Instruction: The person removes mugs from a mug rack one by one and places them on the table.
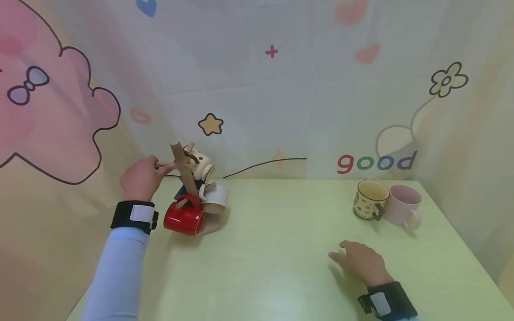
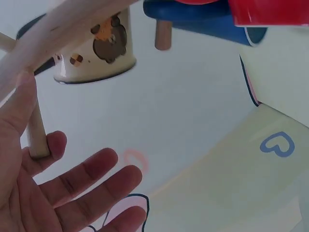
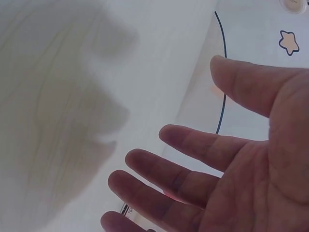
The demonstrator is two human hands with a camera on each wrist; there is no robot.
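Observation:
My left hand (image 1: pixel 138 179) pinches a bare peg (image 2: pixel 37 133) of a wooden mug tree (image 1: pixel 184 171) between thumb and index finger, the other fingers extended. On the tree hang a red mug (image 1: pixel 184 219), a white ribbed mug (image 1: pixel 217 198), a cream mug with a bear print (image 2: pixel 108 48) and a dark blue mug (image 2: pixel 203 21), mostly hidden in the head view. My right hand (image 1: pixel 363 263) hovers over the table with its fingers spread and nothing in them, in front of a cream patterned mug (image 1: pixel 367 205) and a pink mug (image 1: pixel 401 205).
The pale yellow-green table (image 1: pixel 273 249) meets a printed curtain (image 1: pixel 257 89) at its back edge. The cream and pink mugs stand upright side by side at the back right. The mug tree is at the left, close to the curtain.

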